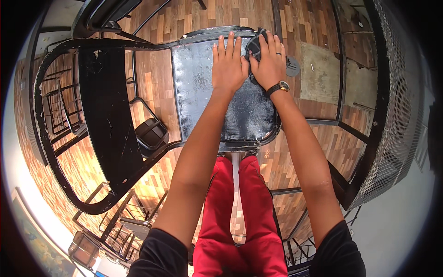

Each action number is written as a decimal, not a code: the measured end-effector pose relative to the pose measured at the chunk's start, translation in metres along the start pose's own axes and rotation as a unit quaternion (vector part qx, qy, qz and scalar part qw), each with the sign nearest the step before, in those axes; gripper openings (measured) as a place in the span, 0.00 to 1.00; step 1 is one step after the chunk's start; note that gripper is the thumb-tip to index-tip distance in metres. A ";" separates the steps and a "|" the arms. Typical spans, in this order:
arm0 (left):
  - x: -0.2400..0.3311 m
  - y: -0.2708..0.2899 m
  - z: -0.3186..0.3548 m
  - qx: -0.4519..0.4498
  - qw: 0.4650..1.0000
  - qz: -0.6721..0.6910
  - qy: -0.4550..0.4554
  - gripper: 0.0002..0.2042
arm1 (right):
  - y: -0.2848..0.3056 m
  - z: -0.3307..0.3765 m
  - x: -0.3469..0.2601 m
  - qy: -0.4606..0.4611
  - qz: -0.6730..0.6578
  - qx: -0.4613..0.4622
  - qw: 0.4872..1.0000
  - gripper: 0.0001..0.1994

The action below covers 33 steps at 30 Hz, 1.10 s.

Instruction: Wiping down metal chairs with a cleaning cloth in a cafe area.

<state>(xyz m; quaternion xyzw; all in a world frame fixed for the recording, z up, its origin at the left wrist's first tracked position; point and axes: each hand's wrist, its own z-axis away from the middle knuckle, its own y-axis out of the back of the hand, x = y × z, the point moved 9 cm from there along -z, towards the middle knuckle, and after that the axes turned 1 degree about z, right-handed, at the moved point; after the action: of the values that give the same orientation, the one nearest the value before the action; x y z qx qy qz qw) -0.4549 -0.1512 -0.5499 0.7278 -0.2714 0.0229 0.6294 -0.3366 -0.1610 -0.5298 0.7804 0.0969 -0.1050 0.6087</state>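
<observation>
Wood-block floor (pixel 318 27), black metal chair frames around. Left hand (pixel 228 64) lies flat, fingers spread, on the black chair seat (pixel 249 115). Right hand (pixel 269 62) just beside it presses a dark cloth (pixel 254 46) at the seat's far right edge.

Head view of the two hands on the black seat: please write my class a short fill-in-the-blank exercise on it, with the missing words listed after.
1. The left hand lies flat, fingers spread, on the shiny black ____ of the metal chair frame.
2. The right hand presses a dark ____ onto that surface.
3. A watch sits on the ____ wrist.
4. The person's trousers are ____.

Missing words: seat; cloth; right; red
</observation>
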 end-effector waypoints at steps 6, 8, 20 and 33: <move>-0.003 0.007 -0.003 0.013 0.999 0.037 0.003 0.28 | 0.013 0.018 0.007 -0.001 -0.055 -0.001 0.998 0.31; -0.006 0.012 -0.002 0.031 0.998 0.047 0.001 0.28 | 0.013 0.032 0.005 -0.021 -0.057 -0.018 0.998 0.31; -0.003 0.011 -0.002 0.034 0.998 0.051 0.002 0.29 | 0.000 -0.001 0.004 -0.022 -0.020 0.005 1.000 0.34; -0.001 0.009 -0.003 0.043 0.999 0.020 -0.016 0.28 | 0.008 0.021 0.004 0.027 -0.018 -0.026 0.999 0.35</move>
<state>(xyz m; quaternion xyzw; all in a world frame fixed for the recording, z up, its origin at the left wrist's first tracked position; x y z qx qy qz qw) -0.4588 -0.1487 -0.5413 0.7487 -0.2952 0.0356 0.5925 -0.3319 -0.1837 -0.5282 0.7650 0.1303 -0.0928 0.6239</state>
